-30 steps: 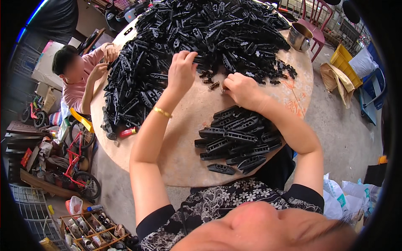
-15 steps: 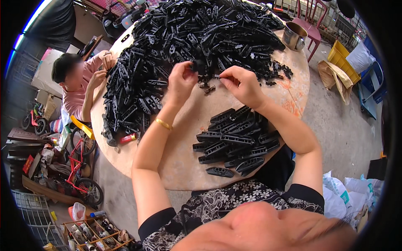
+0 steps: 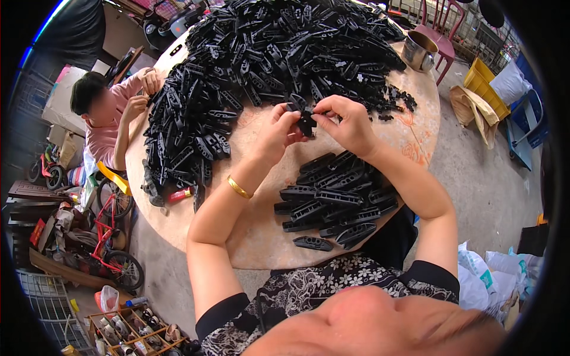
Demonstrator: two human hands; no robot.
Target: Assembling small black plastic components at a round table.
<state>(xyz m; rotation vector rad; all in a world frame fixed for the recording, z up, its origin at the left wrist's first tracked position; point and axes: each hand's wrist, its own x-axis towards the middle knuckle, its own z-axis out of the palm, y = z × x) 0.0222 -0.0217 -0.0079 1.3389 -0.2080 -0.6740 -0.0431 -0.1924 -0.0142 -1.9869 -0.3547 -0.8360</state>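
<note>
Between my hands, above the middle of the round table (image 3: 237, 249), is a black plastic part (image 3: 305, 123). The thumb and fingers of my left hand (image 3: 275, 133) are closed on its left side. On the other side, my right hand (image 3: 349, 123) has thumb and forefinger pinched together against the part; whatever lies between those fingertips is too small to make out. Beyond both hands spreads a large heap of long black plastic pieces (image 3: 267, 53). A smaller pile of similar slotted black pieces (image 3: 335, 196) lies nearer to me, below my right hand.
Small black bits (image 3: 401, 99) lie at the heap's right edge, near a metal cup (image 3: 419, 51). A red tube-like item (image 3: 180, 194) rests at the table's left. Across there sits another person (image 3: 110, 118), hands at the heap. A pink chair (image 3: 438, 35) stands behind.
My left hand has moved right and slightly nearer to me, bringing a black part up to my right hand. The right hand has barely moved. The heap looks much the same.
</note>
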